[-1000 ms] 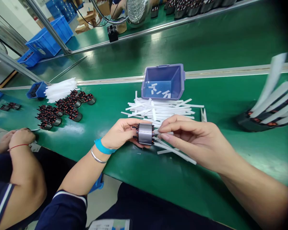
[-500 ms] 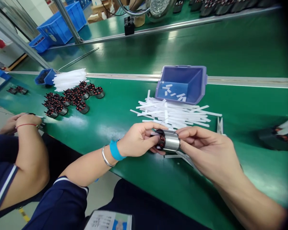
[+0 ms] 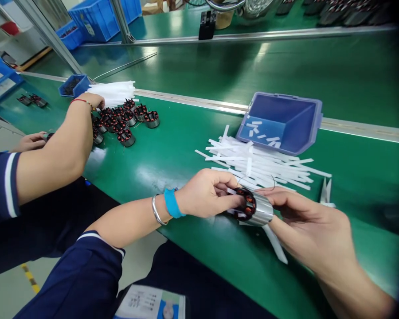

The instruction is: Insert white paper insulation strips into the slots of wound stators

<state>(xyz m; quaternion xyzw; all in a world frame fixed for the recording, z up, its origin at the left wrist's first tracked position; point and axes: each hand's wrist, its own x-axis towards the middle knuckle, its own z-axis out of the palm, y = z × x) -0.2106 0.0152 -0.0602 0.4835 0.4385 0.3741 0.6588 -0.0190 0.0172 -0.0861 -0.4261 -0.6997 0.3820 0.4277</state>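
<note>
Metal is wrapping the motor core (image 3: 263, 210) in a smooth, bright cylinder, while dark fittings and copper-coloured windings are crowding its left end. It is lying on its side between the person's two hands, just above the desk (image 3: 173, 177). The left hand (image 3: 208, 195) is closing a narrow grip on the wound end, its fingertips partly hidden among the dark parts. The right hand (image 3: 315, 226) is holding the smooth end, fingers above and thumb below. Thin dark wires are curling up over the core, and a flat, pale strip (image 3: 275, 247) is slanting out from beneath it; whether the two are joined is impossible to tell.

Just beyond the hands, a loose heap of slim white strips (image 3: 252, 161) is spreading over the glossy green surface. A purple bin (image 3: 302, 128) is standing against the heap, with short white pieces lying inside. Open-bladed scissors (image 3: 326, 191) are lying near the right hand, their lower part covered.

On the left, more wound cores (image 3: 125, 136) are clustering beside a neat white bundle (image 3: 118, 91) and a small blue bin (image 3: 73, 86). A co-worker's forearm (image 3: 73, 141) is blocking part of that cluster, the co-worker's hand (image 3: 95, 99) hanging over its edge. A thin metal rod (image 3: 125, 66) is lying farther back, with blue crates (image 3: 95, 24) standing behind.
</note>
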